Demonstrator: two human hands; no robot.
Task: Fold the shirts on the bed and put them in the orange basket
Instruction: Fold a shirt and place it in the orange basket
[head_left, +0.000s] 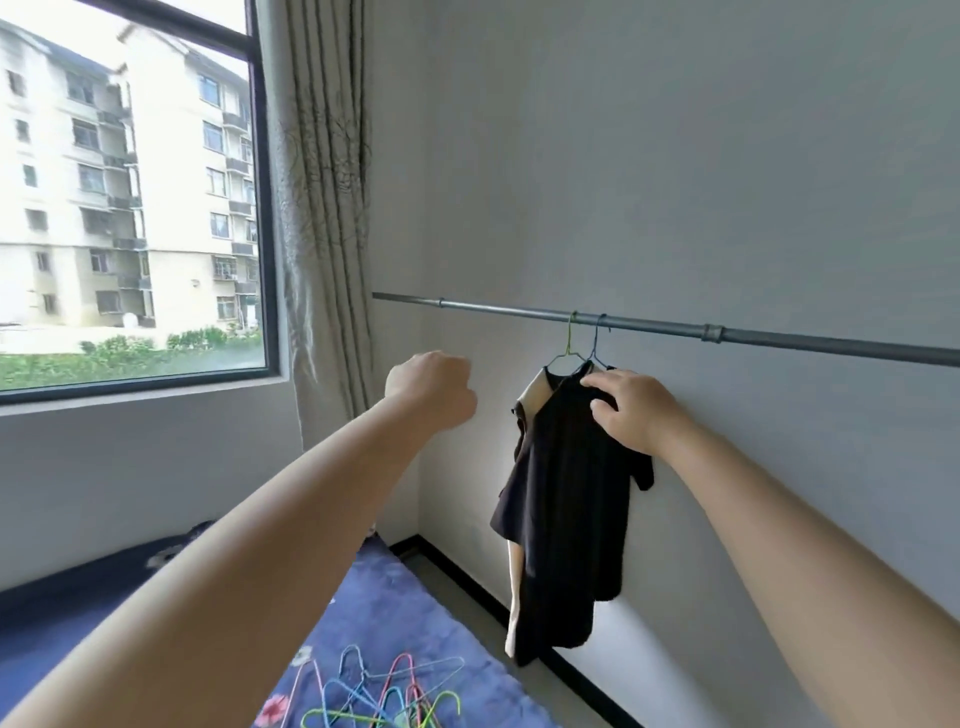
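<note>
Hanging rail: a grey metal rail (649, 325) runs across the pale wall (675, 156) from centre to the right edge, sloping slightly down to the right.
Room: a window (130, 197) fills the upper left, with apartment blocks and greenery outside; a patterned curtain (324, 208) hangs drawn back just right of it, in the corner.
Bed: the bed (395, 597) lies low in view, near and left of centre, covered in blue floral fabric, with a strip of floor between it and the right wall.
Loose hangers: a heap of coloured wire hangers (384, 696) rests on the bed at the bottom edge.
Shirts: a black shirt (566, 519) hangs from the rail on a blue hanger (597, 343); a lighter, cream-coloured shirt (537, 400) shows behind it on a green hanger (570, 338). Both hang to the right of the bed, against the wall.
Left hand: the left hand (431, 389) is raised on an outstretched arm, left of the shirts and below the rail, fingers curled into a fist, grasping nothing visible.
Right hand: the right hand (634, 410) reaches forward with its fingers and thumb pinching the black shirt at the shoulder, just under the hanger hook.
</note>
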